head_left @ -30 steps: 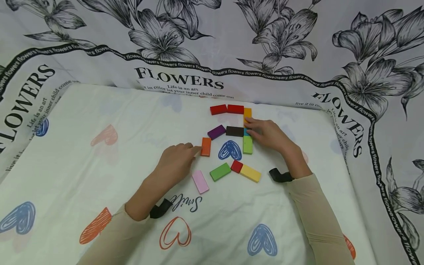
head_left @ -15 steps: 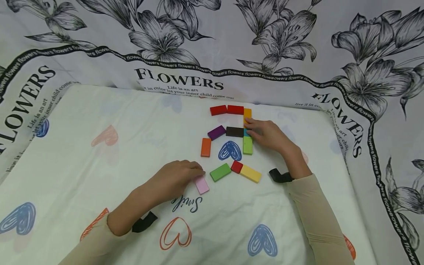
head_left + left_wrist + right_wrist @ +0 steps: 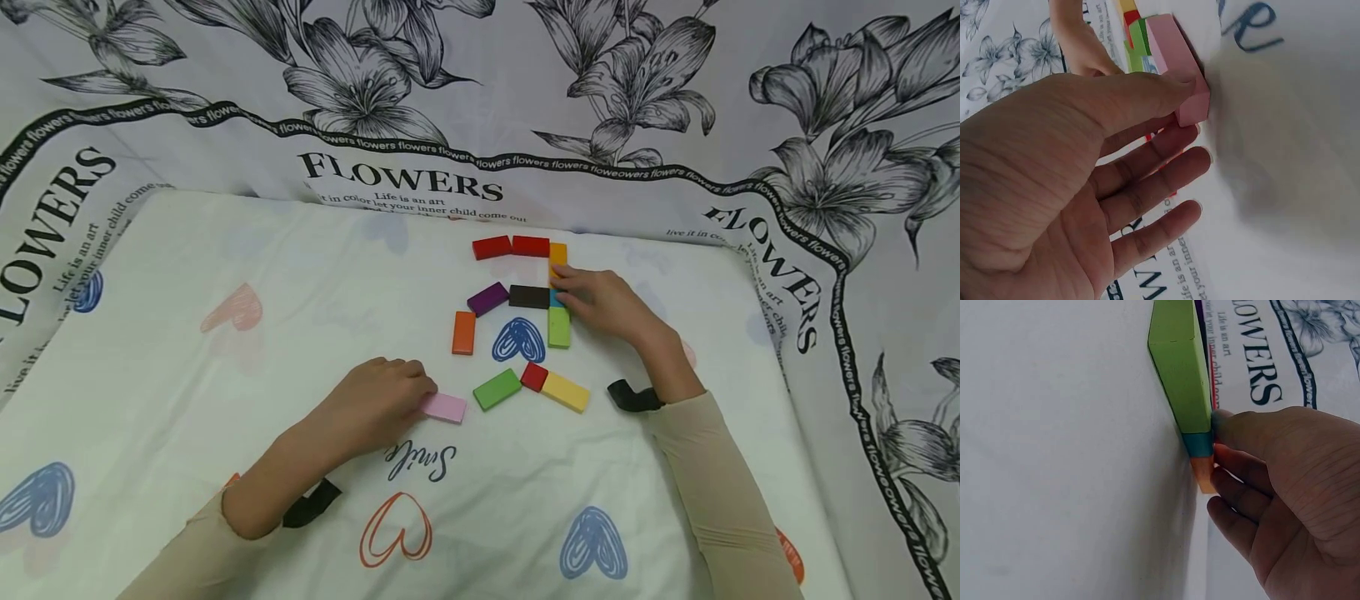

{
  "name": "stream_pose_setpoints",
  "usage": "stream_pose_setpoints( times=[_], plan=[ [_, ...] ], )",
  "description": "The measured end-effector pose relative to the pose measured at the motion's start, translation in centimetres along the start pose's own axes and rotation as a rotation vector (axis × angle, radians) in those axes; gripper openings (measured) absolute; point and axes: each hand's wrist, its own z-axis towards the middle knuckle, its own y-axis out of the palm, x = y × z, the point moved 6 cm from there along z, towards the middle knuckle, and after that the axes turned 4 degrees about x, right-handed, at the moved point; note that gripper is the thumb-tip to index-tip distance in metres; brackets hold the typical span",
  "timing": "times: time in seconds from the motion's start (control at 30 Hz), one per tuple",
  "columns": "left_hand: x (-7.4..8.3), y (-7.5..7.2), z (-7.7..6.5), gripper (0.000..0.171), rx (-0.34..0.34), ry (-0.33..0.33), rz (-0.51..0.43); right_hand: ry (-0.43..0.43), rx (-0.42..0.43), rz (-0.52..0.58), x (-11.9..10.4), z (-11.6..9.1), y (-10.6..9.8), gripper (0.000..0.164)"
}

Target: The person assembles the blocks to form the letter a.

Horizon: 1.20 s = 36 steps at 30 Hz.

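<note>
In the head view my left hand pinches one end of a pink block, now lying nearly crosswise on the sheet. The left wrist view has the thumb on the pink block, with the other fingers spread loosely below. My right hand rests at a column of an orange-yellow block, a blue block and a lime green block. Up close, my right hand has its thumb beside the blue block and relaxed fingers near the orange-yellow end.
Two red blocks join the column's top; a dark brown block and purple block run leftward. An orange block lies below the purple. A green block, small red block and yellow block sit nearer.
My left hand has left the orange block and moved down to the pink block. It has turned the pink block from a steep slant to nearly crosswise. The right hand stays put.
</note>
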Motion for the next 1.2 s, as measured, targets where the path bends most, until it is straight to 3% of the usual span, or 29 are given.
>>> stream_pose_setpoints(
  times=[0.23, 0.47, 0.83, 1.2],
  plan=[
    [-1.0, -0.3, 0.8, 0.017, 0.047, -0.071, -0.021, -0.004, 0.01, 0.004, 0.1, -0.1, -0.1, 0.04],
    [-0.2, 0.1, 2.5, 0.017, 0.028, -0.005, 0.009, -0.006, 0.014, 0.013, 0.2, -0.1, 0.0, 0.041],
    [1.3, 0.7, 3.9, 0.021, 0.027, 0.055, 0.068, -0.012, 0.017, 0.005, 0.2, 0.1, -0.2, 0.042],
    [1.9, 1.6, 5.0, 0.021, 0.075, 0.116, 0.067, 0.007, 0.004, 0.008, 0.2, 0.1, 0.1, 0.042]
  ],
)
